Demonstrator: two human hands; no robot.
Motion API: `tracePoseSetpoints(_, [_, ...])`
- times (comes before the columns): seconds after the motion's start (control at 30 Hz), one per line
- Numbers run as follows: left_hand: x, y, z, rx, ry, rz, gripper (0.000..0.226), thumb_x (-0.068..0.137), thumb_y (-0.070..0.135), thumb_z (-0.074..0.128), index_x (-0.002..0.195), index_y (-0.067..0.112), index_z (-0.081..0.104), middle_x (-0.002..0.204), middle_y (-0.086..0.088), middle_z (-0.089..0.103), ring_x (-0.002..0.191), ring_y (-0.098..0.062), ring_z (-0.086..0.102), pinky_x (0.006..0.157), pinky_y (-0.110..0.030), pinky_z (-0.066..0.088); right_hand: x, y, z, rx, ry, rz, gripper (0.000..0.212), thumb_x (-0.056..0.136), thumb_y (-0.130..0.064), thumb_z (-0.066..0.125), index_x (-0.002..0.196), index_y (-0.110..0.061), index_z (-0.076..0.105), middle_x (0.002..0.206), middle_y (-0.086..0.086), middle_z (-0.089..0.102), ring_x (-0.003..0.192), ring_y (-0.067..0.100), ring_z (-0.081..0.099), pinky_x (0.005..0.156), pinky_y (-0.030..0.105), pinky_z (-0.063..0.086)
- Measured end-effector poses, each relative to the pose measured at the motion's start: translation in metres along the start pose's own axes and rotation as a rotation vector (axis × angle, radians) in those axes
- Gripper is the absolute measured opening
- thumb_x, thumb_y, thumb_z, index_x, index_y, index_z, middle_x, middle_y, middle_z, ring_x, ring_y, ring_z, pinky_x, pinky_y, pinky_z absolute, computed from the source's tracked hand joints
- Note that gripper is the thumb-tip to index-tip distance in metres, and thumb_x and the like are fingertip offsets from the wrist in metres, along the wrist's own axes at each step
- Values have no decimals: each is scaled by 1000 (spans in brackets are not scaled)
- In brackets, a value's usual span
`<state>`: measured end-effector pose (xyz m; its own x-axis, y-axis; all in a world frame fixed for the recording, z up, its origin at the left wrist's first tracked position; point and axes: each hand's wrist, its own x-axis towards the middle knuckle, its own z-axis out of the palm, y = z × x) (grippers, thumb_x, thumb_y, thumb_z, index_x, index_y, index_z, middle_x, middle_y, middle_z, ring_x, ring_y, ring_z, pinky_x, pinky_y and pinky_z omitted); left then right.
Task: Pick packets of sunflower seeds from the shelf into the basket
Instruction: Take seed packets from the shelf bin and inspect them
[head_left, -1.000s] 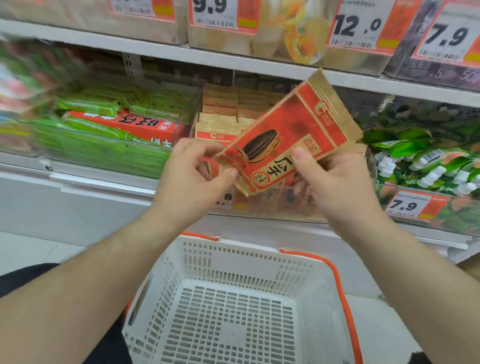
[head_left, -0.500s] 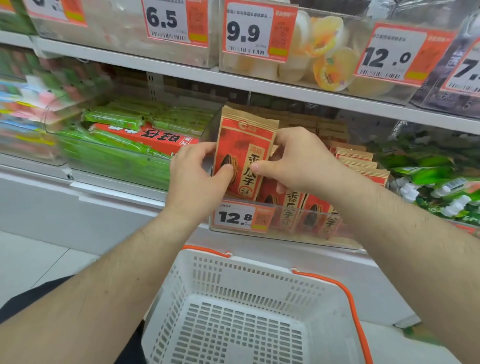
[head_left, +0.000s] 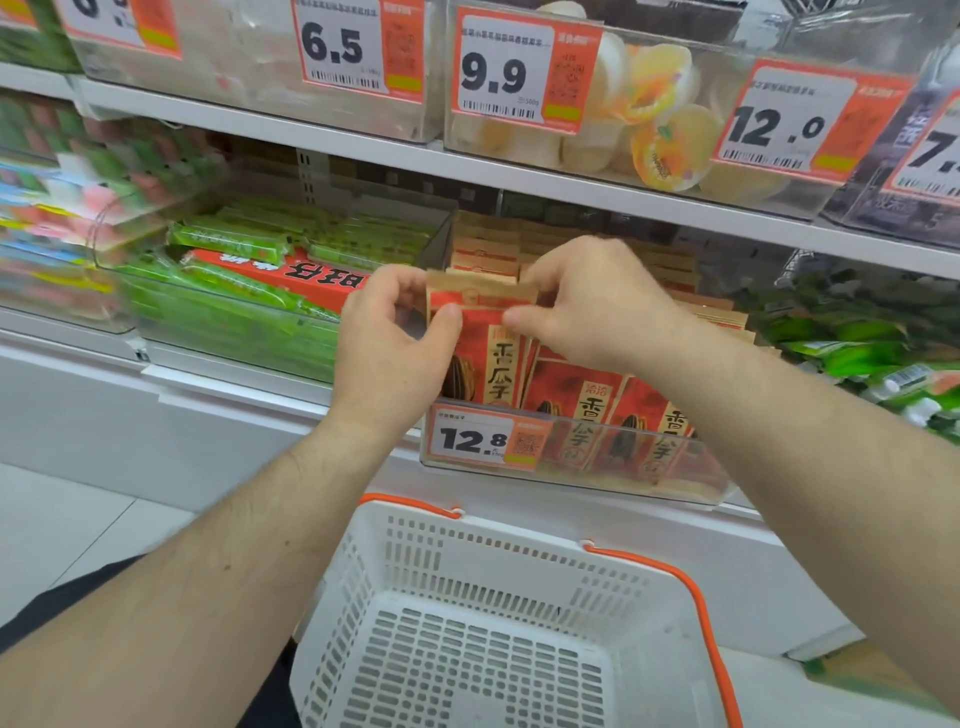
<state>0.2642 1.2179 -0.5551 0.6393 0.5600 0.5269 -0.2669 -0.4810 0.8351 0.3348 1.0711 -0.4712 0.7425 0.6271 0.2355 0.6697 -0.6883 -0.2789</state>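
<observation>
A red and tan sunflower seed packet stands upright at the front left of a clear shelf bin. My left hand pinches its upper left edge. My right hand pinches its upper right edge from above. Several more seed packets stand in rows behind and to the right in the same bin. Below my arms a white plastic basket with orange handles holds nothing that I can see.
A 12.8 price tag is fixed to the bin front. A bin of green and red packs lies to the left, green packets to the right. The upper shelf carries bins of jelly cups.
The packet was held tilted in the air in front of the shelf. It has since gone down upright into the front of the bin, and both hands now pinch its top.
</observation>
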Motion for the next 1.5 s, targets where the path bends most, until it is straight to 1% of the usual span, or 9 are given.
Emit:
tracePoseSetpoints(0.27, [-4,-1,3,247,-155,-21,35,84,21,69,114,32,53,94,19,53,105,-17,50,95,-45,44,6,-5,6,-73,-55,-61,13,89,-40,70,83,-29,68,105,-7,58,118,22,47,106,46,35])
tracePoseSetpoints(0.5, [-6,0,9,515,-153,218,56,69,36,61,122,19,58,117,2,52,117,-24,39,94,-39,31,16,-4,11,-152,-138,-54,28,90,-52,62,75,-30,69,93,-9,64,109,21,50,101,46,35])
tracePoseSetpoints(0.67, [5,21,18,718,-238,359,81,60,62,53,132,24,48,128,2,45,123,-23,33,103,-46,24,9,28,-3,134,46,29,38,102,-48,39,70,-34,56,75,-15,57,89,17,56,86,39,42])
tracePoseSetpoints(0.73, [18,34,22,798,-349,317,92,58,72,51,139,31,40,135,5,38,129,-21,27,110,-48,17,19,48,-7,94,50,99,32,102,-42,40,96,-27,69,103,-5,68,106,22,59,94,41,45])
tracePoseSetpoints(0.83, [44,45,39,889,-564,251,95,60,84,52,142,40,32,144,7,30,138,-21,19,117,-56,7,44,67,-9,-63,-127,218,51,102,-45,38,141,-15,50,148,9,49,135,30,45,111,48,37])
tracePoseSetpoints(1.0, [64,44,56,926,-768,155,94,61,89,53,141,44,34,149,9,32,144,-20,17,117,-61,-1,80,76,0,-150,-345,253,66,102,-50,39,152,-7,32,154,16,41,137,30,43,107,34,36])
tracePoseSetpoints(1.3, [66,40,59,901,-770,129,97,61,87,57,143,42,33,147,11,38,142,-18,23,118,-60,2,112,88,13,5,-484,376,44,93,-62,48,107,-23,65,115,-2,67,95,15,58,88,32,39])
tracePoseSetpoints(1.37, [65,42,58,928,-739,135,98,61,88,56,144,42,32,148,10,38,142,-19,24,118,-60,4,109,89,11,31,-445,346,57,81,-74,49,108,-27,65,112,-6,66,98,12,60,93,32,41])
tracePoseSetpoints(1.5, [44,50,54,1019,-520,268,80,66,82,59,131,37,44,133,6,42,128,-21,34,111,-51,24,102,93,12,-29,-335,197,118,50,-88,44,151,-28,34,157,1,37,138,24,41,113,42,35])
